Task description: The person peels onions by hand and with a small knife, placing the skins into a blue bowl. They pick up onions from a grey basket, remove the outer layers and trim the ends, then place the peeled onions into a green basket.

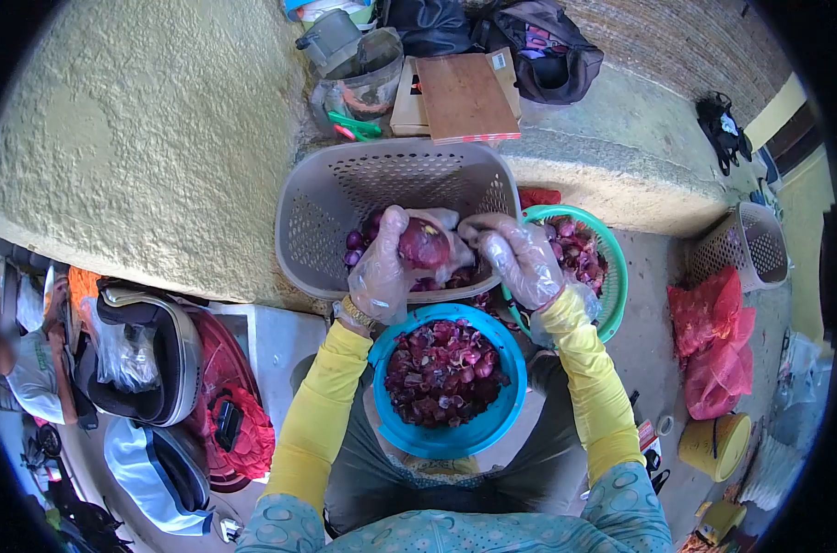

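My left hand (383,270), in a clear plastic glove, grips a large red onion (422,245) above the grey-beige perforated basket (299,230). Close by on the right, my gloved right hand (518,258) has its fingers curled together at the basket's rim; whatever they may hold is hidden. Several smaller red onions (354,241) lie inside the basket, partly covered by my hands. Between my knees sits a blue basin (518,369) filled with dark red onion pieces and skins (446,369). A green basket (612,318) with onions and peelings stands below my right hand.
Behind the basket, a ledge carries a brown board (469,97), green-handled scissors (354,125), plastic containers and a dark bag (552,55). Red mesh sacks (713,341), a yellow bucket (716,446) and another basket (746,247) are at right. Helmets (147,355) and a person (36,369) are at left.
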Action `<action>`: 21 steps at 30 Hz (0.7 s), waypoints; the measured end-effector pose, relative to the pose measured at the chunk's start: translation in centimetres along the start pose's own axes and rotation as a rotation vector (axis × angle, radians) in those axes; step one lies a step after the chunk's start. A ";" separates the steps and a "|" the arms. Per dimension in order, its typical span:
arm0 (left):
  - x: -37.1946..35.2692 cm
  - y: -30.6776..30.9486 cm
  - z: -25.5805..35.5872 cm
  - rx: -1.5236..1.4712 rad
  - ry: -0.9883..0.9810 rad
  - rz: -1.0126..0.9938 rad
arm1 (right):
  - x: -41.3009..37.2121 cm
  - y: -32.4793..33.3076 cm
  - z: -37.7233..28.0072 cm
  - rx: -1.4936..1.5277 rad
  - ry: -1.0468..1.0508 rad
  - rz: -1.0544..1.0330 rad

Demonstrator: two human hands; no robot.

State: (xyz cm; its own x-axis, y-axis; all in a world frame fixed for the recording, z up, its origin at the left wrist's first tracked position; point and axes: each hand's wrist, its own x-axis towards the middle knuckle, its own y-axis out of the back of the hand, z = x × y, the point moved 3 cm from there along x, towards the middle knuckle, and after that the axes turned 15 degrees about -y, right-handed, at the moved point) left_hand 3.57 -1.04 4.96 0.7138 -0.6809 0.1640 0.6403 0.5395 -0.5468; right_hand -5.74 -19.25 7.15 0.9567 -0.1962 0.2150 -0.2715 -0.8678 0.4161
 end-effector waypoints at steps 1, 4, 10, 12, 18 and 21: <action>-0.1 -0.1 0.0 0.115 0.033 -0.040 | 0.0 0.0 -0.1 -0.054 0.019 0.000; -0.2 -0.8 -0.5 0.294 0.022 -0.109 | -0.6 0.4 -1.0 -0.251 -0.069 -0.045; -0.3 -1.4 -0.7 0.329 -0.041 -0.125 | -0.6 0.1 -1.1 -0.361 -0.050 -0.014; -0.5 -1.4 -1.0 0.271 0.037 -0.091 | -0.6 0.1 -1.1 -0.368 -0.045 -0.020; -0.5 -1.0 -1.3 0.252 0.044 -0.090 | -0.5 -0.1 -1.1 -0.369 -0.028 -0.043; -0.6 -1.6 -0.6 0.230 0.104 -0.066 | -0.5 -0.2 -1.0 -0.315 -0.044 -0.037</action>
State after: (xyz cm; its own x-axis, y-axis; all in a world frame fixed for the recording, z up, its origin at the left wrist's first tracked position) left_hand 1.94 -1.76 5.19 0.6426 -0.7594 0.1014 0.7410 0.5824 -0.3343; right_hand -6.30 -18.49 7.84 0.9682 -0.1932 0.1590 -0.2493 -0.6917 0.6777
